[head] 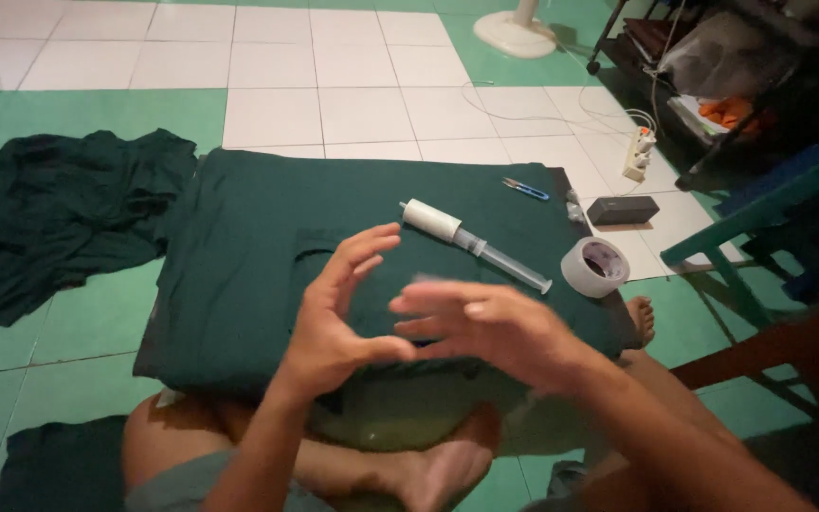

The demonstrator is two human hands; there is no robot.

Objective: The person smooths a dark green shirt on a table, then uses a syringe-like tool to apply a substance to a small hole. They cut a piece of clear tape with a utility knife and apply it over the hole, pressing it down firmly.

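Green garment [258, 246] — one piece, dark, spread flat over a low board whose dark edge shows at the right; I judge it is laid out this way to give a smooth working face directly ahead of my crossed legs. A pocket-like patch of the same cloth sits near its middle, just beyond my hands.

Left hand [334, 322] — one, raised above the near part of the cloth, fingers curled and spread, thumb meeting the right hand's fingers; it grips nothing that I can make out.

Right hand [485, 327] — one, fingers extended and slightly blurred, hovering over the cloth. A faint pale streak at the fingertips could be a strip of tape, but I cannot tell.

Lint roller [471, 245] — one, white head with a clear handle, lying diagonally on the garment, within easy reach beyond the right hand.

Tape roll [595, 266] — one, pale, resting at the right edge of the board, near the roller's handle end.

Thread snips [525, 191] — one pair, blue-handled, at the far right of the cloth, well apart from the hands.

Dark box [623, 210] — one, small, on the floor tiles beside the board.

Second green cloth [59, 209] — one heap, crumpled on the floor to the left, apparently set aside.

Power strip [637, 154] — one, white, on the tiles further back.

Fan base [516, 33] — one, white, at the far edge.
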